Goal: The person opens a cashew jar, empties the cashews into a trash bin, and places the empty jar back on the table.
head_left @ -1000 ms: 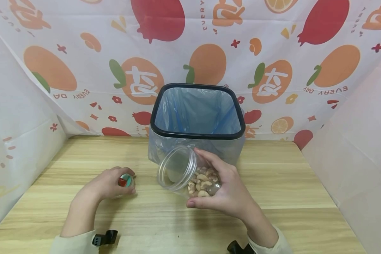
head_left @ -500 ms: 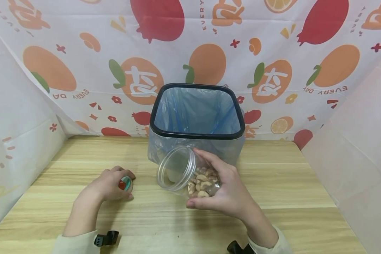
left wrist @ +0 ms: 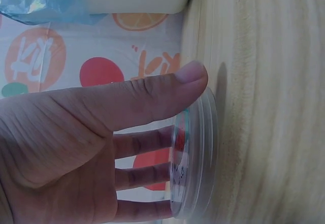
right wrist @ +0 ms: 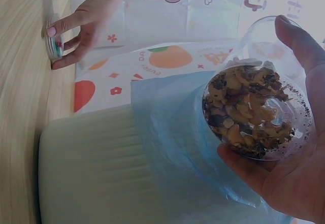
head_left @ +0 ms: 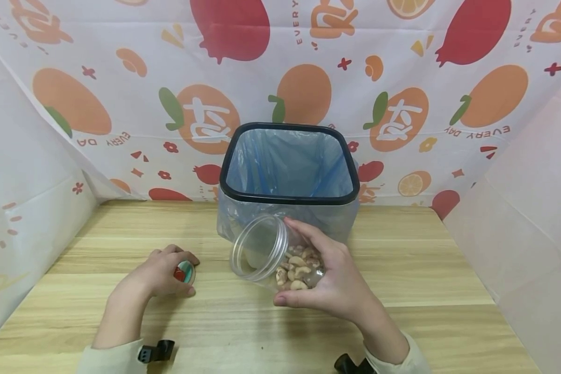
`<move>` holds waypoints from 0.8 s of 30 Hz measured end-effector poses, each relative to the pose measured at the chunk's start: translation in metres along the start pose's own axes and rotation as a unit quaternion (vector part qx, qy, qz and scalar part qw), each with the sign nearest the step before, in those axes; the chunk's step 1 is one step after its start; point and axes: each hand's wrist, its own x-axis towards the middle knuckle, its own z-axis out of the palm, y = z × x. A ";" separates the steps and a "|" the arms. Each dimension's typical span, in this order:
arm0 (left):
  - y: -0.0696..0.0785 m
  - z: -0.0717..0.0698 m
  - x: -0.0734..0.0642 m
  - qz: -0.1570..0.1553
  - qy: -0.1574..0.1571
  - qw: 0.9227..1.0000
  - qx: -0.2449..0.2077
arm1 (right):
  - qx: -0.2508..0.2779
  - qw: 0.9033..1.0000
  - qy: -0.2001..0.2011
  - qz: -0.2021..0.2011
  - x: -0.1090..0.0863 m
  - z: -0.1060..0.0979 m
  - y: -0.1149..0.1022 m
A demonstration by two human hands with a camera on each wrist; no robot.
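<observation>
Slightly, since the frame of a second ago, my left hand and the round clear plastic lid with red and teal print have shifted toward the near edge of the tabletop, while my right hand and its load have kept their place. I have the lid between my left thumb and fingers, spread only about as wide as its rim. It sits left of the middle, well in from the left edge, lying flat on the tabletop or just above it; I cannot tell which.

My right hand is spread wide around a round clear plastic jar with a ridged open mouth, thumb on the near side, fingers on the far side. I hold it raised off the tabletop near the middle, tipped over with its mouth toward the left edge. Pale curved cashews and brown pieces lie in it, and dark crumbs cling inside its base in my right wrist view.

Just beyond the jar, at the middle of the far edge, stands a pale bin with a black squarish rim, lined with a translucent blue plastic bag. Behind it hangs a white cloth printed with orange and red fruit.
</observation>
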 end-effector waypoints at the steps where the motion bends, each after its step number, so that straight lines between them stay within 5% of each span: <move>1: 0.000 0.000 0.000 0.000 -0.001 1.000 -0.001 | 0.000 1.000 0.000 0.000 0.000 0.000 0.000; 11: 0.004 -0.002 -0.001 0.008 0.006 1.000 0.001 | 0.001 1.000 0.001 -0.001 -0.001 -0.002 -0.001; 17: 0.021 -0.016 -0.005 0.086 0.117 0.989 0.026 | 0.007 1.000 0.001 -0.001 -0.001 -0.003 -0.001; 19: 0.033 -0.024 -0.011 0.112 0.173 0.978 0.021 | 0.012 1.000 0.003 -0.001 -0.002 -0.004 -0.001; 21: 0.047 -0.031 -0.018 0.142 0.245 0.959 0.006 | 0.018 1.000 0.005 0.000 -0.002 -0.005 -0.001; 24: 0.073 -0.041 -0.027 0.218 0.369 0.903 -0.032 | 0.024 1.000 0.008 0.001 -0.001 -0.007 -0.002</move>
